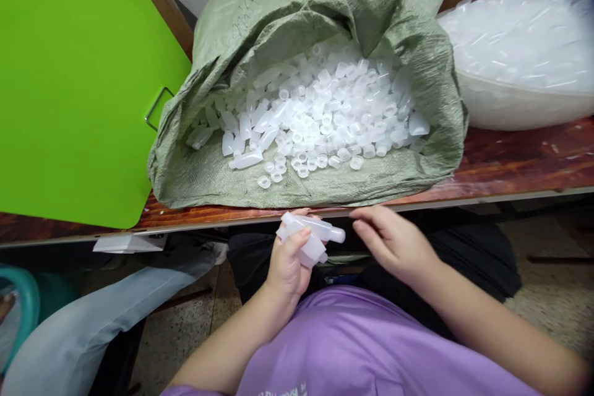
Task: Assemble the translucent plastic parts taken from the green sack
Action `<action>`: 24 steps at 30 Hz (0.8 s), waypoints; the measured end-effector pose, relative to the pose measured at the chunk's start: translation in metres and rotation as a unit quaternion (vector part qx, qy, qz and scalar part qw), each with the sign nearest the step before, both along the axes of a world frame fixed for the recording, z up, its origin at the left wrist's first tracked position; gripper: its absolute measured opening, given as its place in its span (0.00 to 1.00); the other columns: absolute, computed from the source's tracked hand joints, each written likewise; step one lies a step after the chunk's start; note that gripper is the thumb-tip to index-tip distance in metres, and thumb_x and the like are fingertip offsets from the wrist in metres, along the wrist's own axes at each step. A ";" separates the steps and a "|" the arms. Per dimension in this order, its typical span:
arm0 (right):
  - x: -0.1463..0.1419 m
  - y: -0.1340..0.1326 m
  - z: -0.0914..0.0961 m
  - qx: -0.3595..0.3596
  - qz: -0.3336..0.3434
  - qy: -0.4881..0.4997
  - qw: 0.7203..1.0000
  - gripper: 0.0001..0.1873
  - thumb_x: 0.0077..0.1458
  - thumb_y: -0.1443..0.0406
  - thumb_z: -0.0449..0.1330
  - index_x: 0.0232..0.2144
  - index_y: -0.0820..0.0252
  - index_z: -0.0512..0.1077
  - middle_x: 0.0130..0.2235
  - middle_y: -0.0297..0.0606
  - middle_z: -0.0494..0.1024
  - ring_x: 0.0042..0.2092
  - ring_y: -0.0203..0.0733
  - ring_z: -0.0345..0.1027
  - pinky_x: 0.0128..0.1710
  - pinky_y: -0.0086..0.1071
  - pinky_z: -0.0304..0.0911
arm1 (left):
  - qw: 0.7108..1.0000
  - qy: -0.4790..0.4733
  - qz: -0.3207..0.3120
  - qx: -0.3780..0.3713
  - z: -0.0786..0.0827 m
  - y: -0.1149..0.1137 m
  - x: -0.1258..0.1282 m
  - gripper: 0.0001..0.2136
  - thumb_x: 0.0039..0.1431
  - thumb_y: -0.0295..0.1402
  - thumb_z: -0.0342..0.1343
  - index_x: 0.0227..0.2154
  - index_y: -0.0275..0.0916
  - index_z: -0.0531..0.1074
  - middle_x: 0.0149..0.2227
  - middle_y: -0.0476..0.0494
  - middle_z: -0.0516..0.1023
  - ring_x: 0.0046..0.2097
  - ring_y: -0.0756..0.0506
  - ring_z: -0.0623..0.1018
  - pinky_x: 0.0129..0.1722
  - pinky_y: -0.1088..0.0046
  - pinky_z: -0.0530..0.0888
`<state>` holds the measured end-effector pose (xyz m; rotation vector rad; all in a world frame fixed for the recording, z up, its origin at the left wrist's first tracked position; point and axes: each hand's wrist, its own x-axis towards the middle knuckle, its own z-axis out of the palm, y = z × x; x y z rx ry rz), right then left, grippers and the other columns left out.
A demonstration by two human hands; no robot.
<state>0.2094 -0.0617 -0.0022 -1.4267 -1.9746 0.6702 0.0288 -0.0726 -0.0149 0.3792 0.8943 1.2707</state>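
Several small translucent white plastic bottles (312, 246) are bunched in my left hand (288, 263), its thumb pressed across them. One bottle points right, its rounded narrow end toward my other hand. Just right of that end is my right hand (394, 241), its fingers curled together and apart from the bottles. Whatever its fingertips hold, if anything, is hidden. Beyond both hands, a green woven sack (218, 182) lies on the table with its mouth toward me. Loose white plastic caps (325, 117) and more small bottles (245, 161) are heaped inside it.
A large clear bag (529, 99) full of white plastic pieces sits at the right on the wooden table (501, 161). A bright green panel (78, 86) with a metal handle stands at the left. Below left are another person's leg (116, 303) and a teal tub (28, 297).
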 end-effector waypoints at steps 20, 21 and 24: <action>-0.016 0.004 0.011 0.057 0.137 0.002 0.989 0.13 0.55 0.65 0.55 0.44 0.59 0.69 0.35 0.39 0.74 0.36 0.38 0.69 0.36 0.30 0.67 | 0.987 -0.118 0.102 -0.043 0.037 0.023 0.003 0.11 0.42 0.30 0.60 0.31 0.36 0.70 0.31 0.46 0.76 0.34 0.46 0.76 0.39 0.66 0.72; -0.020 -0.001 0.009 0.069 0.135 -0.002 0.988 0.15 0.56 0.65 0.55 0.46 0.60 0.68 0.36 0.40 0.74 0.37 0.38 0.69 0.37 0.31 0.68 | 0.987 -0.114 0.106 -0.041 0.037 0.024 0.005 0.10 0.42 0.30 0.60 0.31 0.36 0.70 0.31 0.46 0.76 0.34 0.46 0.76 0.39 0.66 0.72; -0.027 -0.009 0.000 0.159 0.101 -0.014 0.982 0.18 0.56 0.67 0.55 0.50 0.62 0.67 0.37 0.43 0.74 0.38 0.40 0.69 0.37 0.34 0.68 | 0.986 -0.112 0.113 -0.041 0.038 0.024 0.009 0.10 0.43 0.30 0.60 0.31 0.37 0.70 0.30 0.48 0.76 0.33 0.48 0.76 0.38 0.68 0.72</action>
